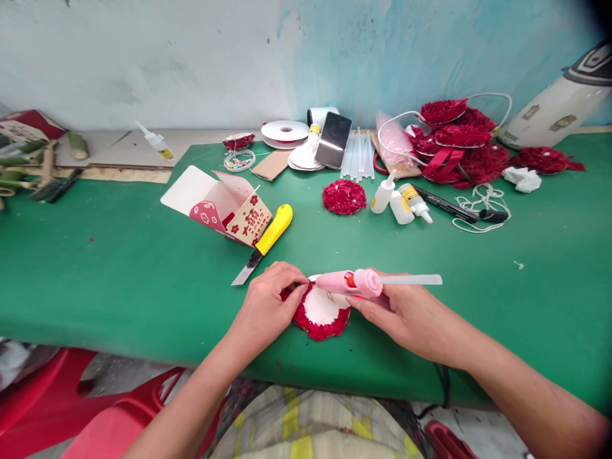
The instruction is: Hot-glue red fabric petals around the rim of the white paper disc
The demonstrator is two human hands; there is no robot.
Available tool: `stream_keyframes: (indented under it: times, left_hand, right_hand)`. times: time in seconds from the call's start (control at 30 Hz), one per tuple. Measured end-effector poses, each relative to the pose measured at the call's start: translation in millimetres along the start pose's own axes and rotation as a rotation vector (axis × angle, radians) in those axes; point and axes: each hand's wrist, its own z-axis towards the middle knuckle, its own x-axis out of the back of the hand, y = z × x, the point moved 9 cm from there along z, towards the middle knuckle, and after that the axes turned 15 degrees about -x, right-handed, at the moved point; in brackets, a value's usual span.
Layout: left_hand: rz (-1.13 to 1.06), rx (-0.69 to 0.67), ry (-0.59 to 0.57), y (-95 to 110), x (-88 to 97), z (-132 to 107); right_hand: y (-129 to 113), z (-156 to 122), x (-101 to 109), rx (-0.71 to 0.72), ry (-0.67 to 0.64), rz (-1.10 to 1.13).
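Fingers of the left hand (270, 293) pinch the edge of a round white disc with a ruffled red rim (321, 307); those of the right hand (414, 312) wrap around a pink plastic glue gun (335, 282). On the wide green tabletop (119, 268), an open red-and-white cardboard box (248, 220) gapes beyond the left hand, contents unclear. The disc lies between both hands; the gun's long axis runs sideways, nozzle just beside the left fingertips. Three small translucent plastic bottles (384, 194) sit farther off, their fill indistinct.

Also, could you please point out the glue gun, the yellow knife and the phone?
Glue gun (339, 282): head view, on its pink body.
Yellow knife (273, 233): head view, on its handle.
Phone (333, 139): head view, on its dark screen.
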Motion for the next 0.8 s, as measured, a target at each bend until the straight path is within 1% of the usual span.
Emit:
stream_keyframes:
  times: [0.1, 0.33, 0.5, 0.63, 0.8]
  left_hand:
    - [0.007, -0.005, 0.002, 0.2, -0.2, -0.4]
    - [0.044, -0.03, 0.01, 1.2, -1.0, -0.7]
    - [0.068, -0.04, 0.005, 4.1, -0.4, -0.8]
    - [0.076, -0.034, 0.0, 3.8, -0.5, -1.0]
    - [0.077, -0.04, 0.007, 3.7, 0.3, -1.3]
  right_hand:
    - [2.5, -0.4, 0.4, -0.011, -0.003, 0.017]
    - [6.5, -2.0, 4.4, -0.009, 0.032, 0.043]
    - [5.5, -1.1, 0.8, -0.01, 0.019, 0.015]
    - [1.6, -2.2, -1.6, 0.017, -0.007, 0.009]
    - [2.5, -2.3, 0.0, 0.009, 0.0, -0.007]
